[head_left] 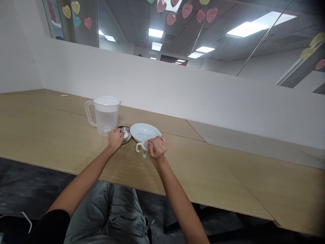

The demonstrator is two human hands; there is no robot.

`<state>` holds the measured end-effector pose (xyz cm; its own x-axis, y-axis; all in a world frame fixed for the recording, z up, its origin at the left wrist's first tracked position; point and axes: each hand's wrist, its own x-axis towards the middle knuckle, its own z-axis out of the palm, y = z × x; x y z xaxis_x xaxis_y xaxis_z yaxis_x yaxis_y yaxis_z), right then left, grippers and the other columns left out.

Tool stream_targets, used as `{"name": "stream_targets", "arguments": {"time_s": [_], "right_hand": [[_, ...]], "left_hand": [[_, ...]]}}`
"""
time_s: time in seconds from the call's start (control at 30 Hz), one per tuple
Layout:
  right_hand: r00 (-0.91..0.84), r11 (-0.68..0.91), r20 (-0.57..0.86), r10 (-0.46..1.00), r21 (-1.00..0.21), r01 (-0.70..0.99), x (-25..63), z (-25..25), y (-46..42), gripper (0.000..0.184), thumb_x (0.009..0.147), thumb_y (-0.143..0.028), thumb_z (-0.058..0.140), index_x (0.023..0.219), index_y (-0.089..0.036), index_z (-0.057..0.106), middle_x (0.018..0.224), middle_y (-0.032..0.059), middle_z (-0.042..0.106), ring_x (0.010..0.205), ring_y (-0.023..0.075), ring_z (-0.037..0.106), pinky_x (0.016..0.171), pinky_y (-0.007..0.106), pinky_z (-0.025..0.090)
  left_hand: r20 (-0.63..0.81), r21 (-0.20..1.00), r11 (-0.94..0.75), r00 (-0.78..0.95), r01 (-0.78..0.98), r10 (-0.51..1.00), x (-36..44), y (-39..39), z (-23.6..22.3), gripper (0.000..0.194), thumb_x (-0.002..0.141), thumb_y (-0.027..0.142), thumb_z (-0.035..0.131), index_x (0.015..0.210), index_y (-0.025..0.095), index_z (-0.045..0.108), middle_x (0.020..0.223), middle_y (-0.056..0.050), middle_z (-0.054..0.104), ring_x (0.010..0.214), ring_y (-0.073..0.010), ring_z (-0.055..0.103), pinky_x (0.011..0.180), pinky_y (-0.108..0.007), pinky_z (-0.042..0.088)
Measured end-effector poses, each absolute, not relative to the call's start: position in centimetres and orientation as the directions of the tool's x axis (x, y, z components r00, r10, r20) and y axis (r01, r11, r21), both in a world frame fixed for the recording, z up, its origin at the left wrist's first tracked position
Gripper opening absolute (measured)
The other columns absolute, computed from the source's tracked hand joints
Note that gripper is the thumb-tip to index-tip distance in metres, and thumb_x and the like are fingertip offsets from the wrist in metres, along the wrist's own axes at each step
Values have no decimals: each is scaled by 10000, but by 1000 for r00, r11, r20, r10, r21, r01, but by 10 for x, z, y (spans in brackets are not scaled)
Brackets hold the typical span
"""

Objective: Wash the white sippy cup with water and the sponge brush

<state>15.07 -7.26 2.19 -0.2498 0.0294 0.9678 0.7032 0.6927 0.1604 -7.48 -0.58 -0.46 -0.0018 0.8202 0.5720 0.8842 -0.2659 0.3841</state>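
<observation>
**Caught mid-pinch**

My right hand (157, 148) is pinched closed on the top of a small clear jug (143, 151), which sits just below the plate, with its little handle pointing left toward my other hand. The jug's base looks faint through the plastic, so I can't tell whether it is lifted or resting on the table.

My left hand (115, 139) is curled, with its fingertips at a white piece (125, 135) lying in a round steel dish (124, 134). I can't tell whether those fingers have actually gripped the piece or are only touching it.

The steel dish lies between my hands, just beside a white plate (144, 132) on its right. Left of the dish, nearly touching my knuckles, stands a clear plastic pitcher (104, 118) with a lid on top and its handle on the left. All of this sits on a pale wood table (50, 128), toward the middle of the frame. A small pale scrap (64, 95) lies far off at the upper left of the tabletop. Beyond it rises a white wall (142, 84), and paper hearts (187, 10) hang along the top of the frame. My grey trousers (106, 210) show at the bottom.
</observation>
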Motion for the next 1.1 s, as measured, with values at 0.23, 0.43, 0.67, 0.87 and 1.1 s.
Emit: {"name": "stream_targets", "arguments": {"time_s": [0.23,0.43,0.67,0.87,1.1], "right_hand": [[-223,615,975,18,166,771,148,24,-77,157,860,-234,475,788,-199,610,729,18,666,701,139,610,786,332,423],[-264,539,962,-67,257,802,131,27,-87,220,848,-383,549,979,-219,615,902,43,713,868,170,660,895,368,434],[-309,686,949,-66,268,677,129,21,-83,455,845,-492,515,1187,-192,503,977,103,685,887,213,662,861,421,502],[-182,764,979,-90,185,618,120,14,-80,448,848,-345,533,1250,-180,425,922,110,639,855,231,634,747,435,543],[-203,776,976,-81,190,601,115,12,-79,460,851,-340,546,1263,-180,421,985,128,617,926,249,617,779,474,548]], "left_hand": [[790,423,-428,-94,799,605,-70,-15,4,292,948,347,378,1037,142,565,1035,-126,645,1007,-259,556,904,-400,402],[963,161,-743,62,650,263,-48,-37,13,229,943,367,396,971,180,526,1010,-114,653,992,-216,597,898,-404,436],[972,-191,-934,193,304,-136,-24,-65,23,104,937,278,440,980,210,508,892,-62,687,877,-178,660,775,-345,532],[983,131,-949,90,287,163,-17,-79,24,105,954,251,431,967,184,511,637,15,613,482,-84,557,453,-192,422],[876,476,-874,36,98,481,-17,-79,23,186,945,355,451,882,194,518,478,75,484,349,-66,427,367,-188,312]]}}
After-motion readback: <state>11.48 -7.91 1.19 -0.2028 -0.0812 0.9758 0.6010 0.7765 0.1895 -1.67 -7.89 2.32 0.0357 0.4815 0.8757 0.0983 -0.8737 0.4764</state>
